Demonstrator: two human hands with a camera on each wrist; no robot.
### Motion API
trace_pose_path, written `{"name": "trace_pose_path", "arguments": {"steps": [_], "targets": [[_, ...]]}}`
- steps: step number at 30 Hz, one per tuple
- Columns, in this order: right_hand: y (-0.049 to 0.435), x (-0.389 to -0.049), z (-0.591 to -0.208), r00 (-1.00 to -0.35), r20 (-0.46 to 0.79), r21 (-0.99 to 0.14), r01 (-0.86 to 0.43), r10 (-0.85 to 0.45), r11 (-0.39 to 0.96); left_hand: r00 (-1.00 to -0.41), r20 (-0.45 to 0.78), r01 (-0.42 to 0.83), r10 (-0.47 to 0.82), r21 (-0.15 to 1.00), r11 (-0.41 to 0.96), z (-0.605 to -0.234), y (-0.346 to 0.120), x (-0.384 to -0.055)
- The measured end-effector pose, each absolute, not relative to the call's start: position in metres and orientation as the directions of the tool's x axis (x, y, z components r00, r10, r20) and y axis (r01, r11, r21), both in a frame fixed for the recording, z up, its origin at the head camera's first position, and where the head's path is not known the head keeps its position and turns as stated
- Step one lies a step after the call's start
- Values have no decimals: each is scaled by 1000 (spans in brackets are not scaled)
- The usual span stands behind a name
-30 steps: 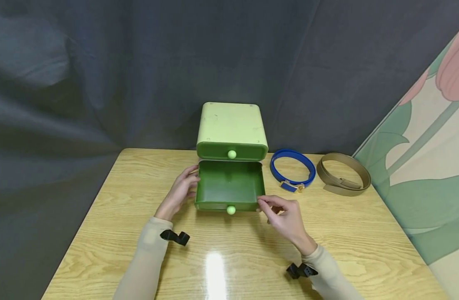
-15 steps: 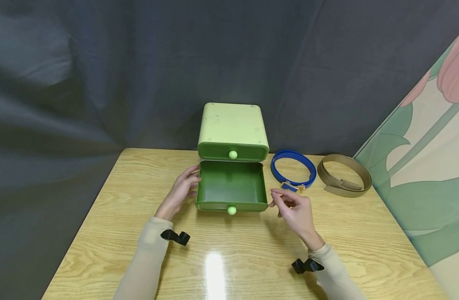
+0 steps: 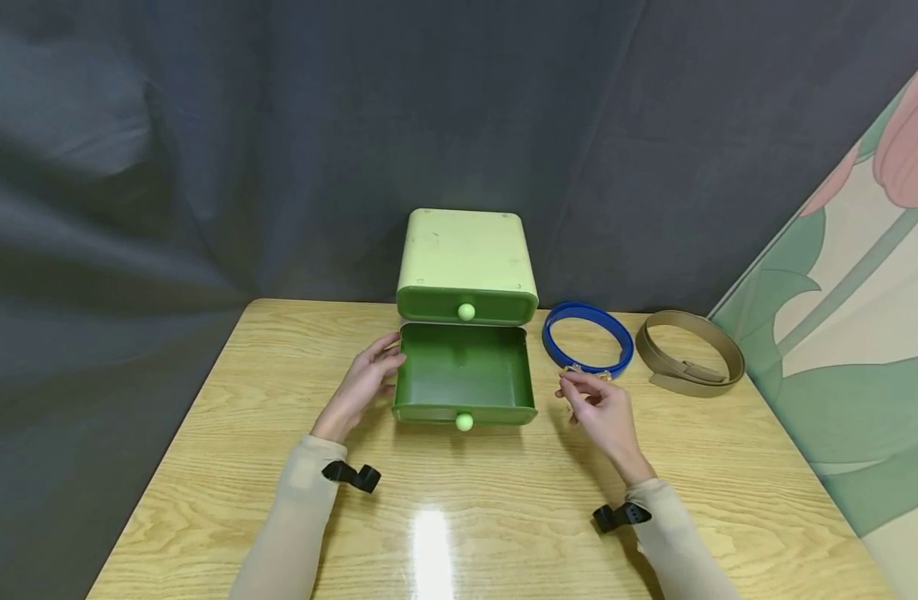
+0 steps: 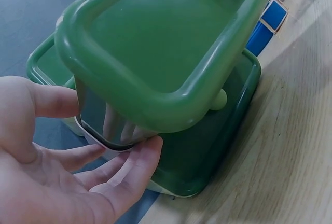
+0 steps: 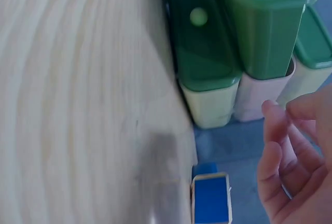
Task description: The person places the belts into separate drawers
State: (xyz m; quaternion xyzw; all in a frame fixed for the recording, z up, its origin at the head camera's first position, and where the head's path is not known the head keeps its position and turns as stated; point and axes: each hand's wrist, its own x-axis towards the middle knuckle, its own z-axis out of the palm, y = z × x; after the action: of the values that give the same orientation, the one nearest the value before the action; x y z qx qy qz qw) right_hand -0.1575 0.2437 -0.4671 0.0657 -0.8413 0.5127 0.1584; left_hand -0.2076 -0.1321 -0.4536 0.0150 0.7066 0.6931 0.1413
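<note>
A small light-green drawer unit (image 3: 466,250) with green fronts stands at the table's back edge. Its middle drawer (image 3: 496,414), green with a round pale knob (image 3: 464,422), is pulled out and holds nothing. My left hand (image 3: 357,392) rests at the left side of this drawer, its fingertips (image 4: 150,146) on the casing around it. To the drawer's right, my right hand (image 3: 605,417) hovers with thumb and forefinger tips close together and nothing between them. In the head view it partly hides the gold-rimmed buckle of a coiled blue belt (image 3: 579,309). The buckle (image 5: 211,199) shows in the right wrist view.
A coiled brown belt (image 3: 735,350) lies on the wooden table (image 3: 241,450) to the right of the blue one. Behind the table hangs a dark curtain (image 3: 316,150). A flower-patterned cloth (image 3: 856,333) borders the right side.
My right hand has left the drawer's front right corner and moved right, toward the blue belt's buckle. My left hand has stayed at the drawer's left side.
</note>
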Motion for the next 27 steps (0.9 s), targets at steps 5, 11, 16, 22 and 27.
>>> {"name": "trace_pose_path", "arguments": {"steps": [5,11,16,22,27], "targets": [[258,-164,-478,-952,302,-824,-231,56,517,-960,-180,-174,214,984,43,-454,-131,-207],[277,-175,-492,-961,268,-804,-183,71,566,-960,-183,-178,211,983,43,-454,-130,-206],[282,-180,-495,-959,270,-778,-169,80,605,-961,-179,-175,210,984,38,-454,-131,-206],[287,-185,-497,-959,269,-746,-150,88,649,-962,-180,-173,207,984,49,-455,-131,-206],[293,-188,-496,-973,218,-705,-100,81,703,-962,-178,-172,207,984,47,-455,-131,-206]]}}
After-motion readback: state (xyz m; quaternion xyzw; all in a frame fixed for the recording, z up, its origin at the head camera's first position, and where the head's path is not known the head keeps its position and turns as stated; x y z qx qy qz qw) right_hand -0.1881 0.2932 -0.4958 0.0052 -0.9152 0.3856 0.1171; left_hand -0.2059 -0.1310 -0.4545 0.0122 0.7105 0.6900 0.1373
